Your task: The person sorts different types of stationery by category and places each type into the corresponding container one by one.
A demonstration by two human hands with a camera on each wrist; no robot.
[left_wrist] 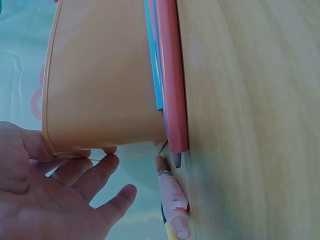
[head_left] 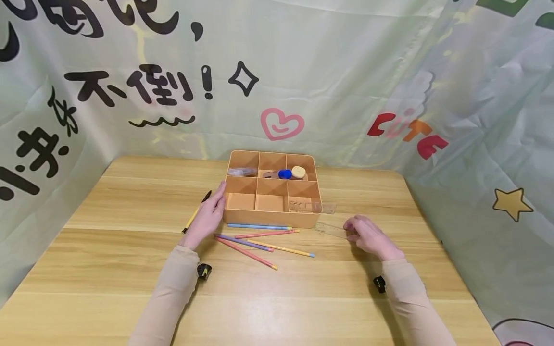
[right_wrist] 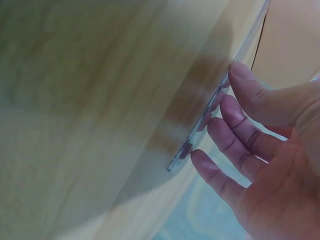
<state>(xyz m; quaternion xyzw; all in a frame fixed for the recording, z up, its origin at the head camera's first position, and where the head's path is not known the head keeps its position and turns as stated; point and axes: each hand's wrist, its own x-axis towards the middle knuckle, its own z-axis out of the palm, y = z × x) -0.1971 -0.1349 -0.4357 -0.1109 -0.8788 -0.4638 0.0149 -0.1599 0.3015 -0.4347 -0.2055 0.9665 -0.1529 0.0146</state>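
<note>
Clear plastic is what the right hand [head_left: 373, 236] is busy with: a thin ruler [head_left: 330, 229] on the bench [head_left: 303, 307], near the four o'clock corner of the tan organiser box [head_left: 268, 219]. Judging by the poses, the step in hand is taking up that ruler while the left hand [head_left: 207, 211] steadies the box from nine o'clock.

The right fingers are half bent and spread, their tips at the ruler; whether a pinch has closed on it I cannot tell. The left fingers are loosely extended and parted, touching the box's side near its corner without wrapping round it. The next move, I think, calls for thumb and fingertips to take the ruler's slim edges, since something so flat gives little to hold; the left hand would do well to keep its light contact.

As for looks, the ruler is see-through, with faint markings along it, and the bench's grain shows through; from the right wrist it is a narrow glinting edge. A second clear strip [head_left: 303, 206], patterned with shapes, lies at the box's front-right compartment and juts past the wall toward three o'clock. Coloured pencils [head_left: 246, 243] lie at six o'clock, and a yellow-and-black pen [head_left: 191, 221] at eight, beside the left hand.
</note>
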